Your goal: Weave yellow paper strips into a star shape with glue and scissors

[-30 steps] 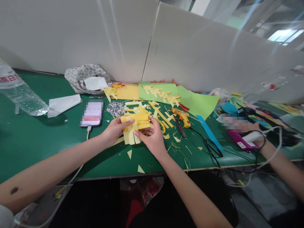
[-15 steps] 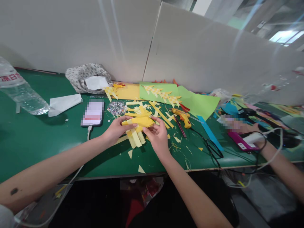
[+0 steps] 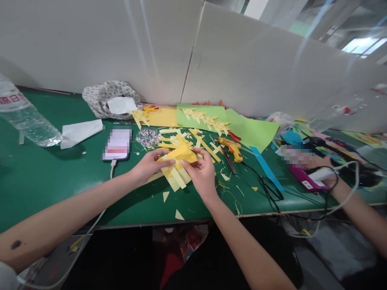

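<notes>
A piece of woven yellow paper strips point(image 3: 177, 171) is held over the near part of the green table. My left hand point(image 3: 148, 166) pinches its left edge, and my right hand point(image 3: 202, 171) grips its right side, thumb on top. Pale strip ends hang toward the table edge. Loose yellow strips point(image 3: 178, 139) lie just behind the hands. Several woven yellow fish-like pieces point(image 3: 208, 121) rest on green paper point(image 3: 189, 125) farther back. A yellow glue gun point(image 3: 232, 149) and a dark red pen-like tool point(image 3: 229, 160) lie to the right.
A phone point(image 3: 117, 143) with a cable, a bag of beads point(image 3: 148, 137), a cloth pouch point(image 3: 110, 94) and a water bottle point(image 3: 28, 117) are on the left. A blue strip point(image 3: 267, 169) lies right. Another person's hand point(image 3: 320, 167) is near a magenta device point(image 3: 306, 180).
The woven paper has tilted between my fingers, its upper flap now raised to a point and its hanging strips shifted slightly right. Both hands keep hold of it.
</notes>
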